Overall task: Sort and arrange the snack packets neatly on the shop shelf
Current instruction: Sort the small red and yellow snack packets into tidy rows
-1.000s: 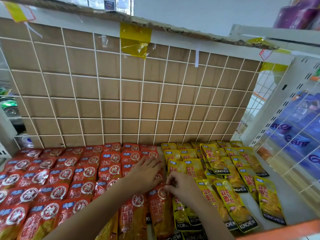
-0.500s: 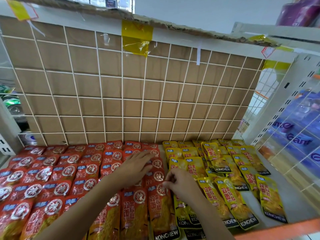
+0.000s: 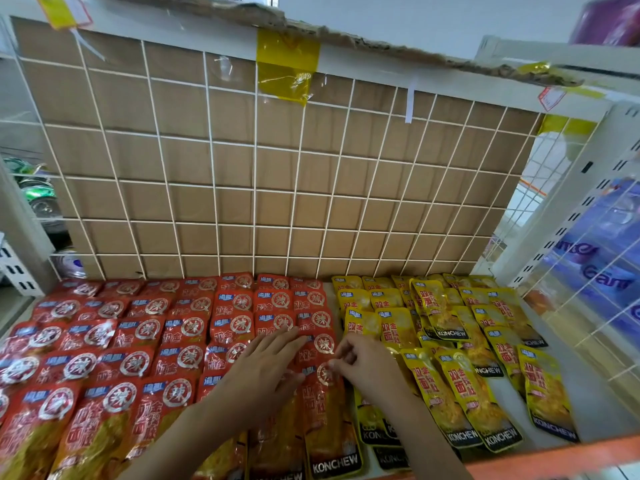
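The left hand [image 3: 266, 370] lies flat, fingers straight, on the red packets [image 3: 180, 358]. The right hand [image 3: 369, 370] pinches the front red packet [image 3: 323, 414] at its top, beside the yellow packets [image 3: 450, 341]. Bare shelf [image 3: 597, 393] shows only along the right edge. The frame cuts off the front-edge packets.

I see red packets [image 3: 180, 358] lying flat in overlapping rows across the left and middle of the shelf [image 3: 597, 407], each with a round white seal near its top. Yellow packets [image 3: 460, 386] cover the right part, overlapped likewise but more crooked, several tilted. The front red packet [image 3: 325, 420] lies against the yellow ones.
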